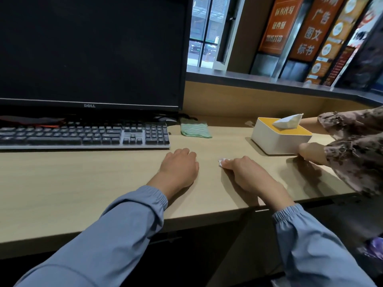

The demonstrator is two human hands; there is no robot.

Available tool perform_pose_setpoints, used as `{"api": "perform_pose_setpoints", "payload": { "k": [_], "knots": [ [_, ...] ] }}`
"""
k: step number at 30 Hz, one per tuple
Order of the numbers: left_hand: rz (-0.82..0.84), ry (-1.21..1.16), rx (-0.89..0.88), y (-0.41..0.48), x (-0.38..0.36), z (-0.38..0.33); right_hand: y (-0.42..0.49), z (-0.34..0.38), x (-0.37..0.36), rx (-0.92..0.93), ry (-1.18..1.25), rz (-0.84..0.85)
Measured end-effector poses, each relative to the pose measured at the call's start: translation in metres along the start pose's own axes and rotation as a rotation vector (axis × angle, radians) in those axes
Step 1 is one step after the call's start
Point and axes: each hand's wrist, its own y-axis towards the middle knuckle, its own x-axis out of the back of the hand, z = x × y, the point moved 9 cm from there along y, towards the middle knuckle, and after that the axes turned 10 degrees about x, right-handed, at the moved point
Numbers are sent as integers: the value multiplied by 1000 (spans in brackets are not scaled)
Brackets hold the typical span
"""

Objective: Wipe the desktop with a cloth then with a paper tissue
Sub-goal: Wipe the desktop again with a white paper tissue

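Right hand (245, 172) is palm-down on the desktop (83, 183), fingers bent over a wadded paper tissue (221, 162); only a white corner shows past the fingertips. Left hand (178, 166) rests just beside it, loosely curled and holding nothing. Green cloth (195, 130) lies flat beyond the left hand, next to the keyboard (83, 135). Tissue box (277, 139) is beyond the right hand.

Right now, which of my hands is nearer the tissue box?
Right. The right hand sits just front-left of the tissue box; the left hand lies farther left, near the keyboard.
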Motion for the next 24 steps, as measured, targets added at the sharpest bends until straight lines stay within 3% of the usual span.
{"api": "perform_pose_setpoints", "payload": {
  "k": [14, 24],
  "knots": [
    [25, -5, -2, 42, 0, 11, 157, -69, -18, -37, -69, 2],
    [-6, 20, 12, 26, 1, 3, 160, -66, -13, -67, -89, 19]
  ]
}}
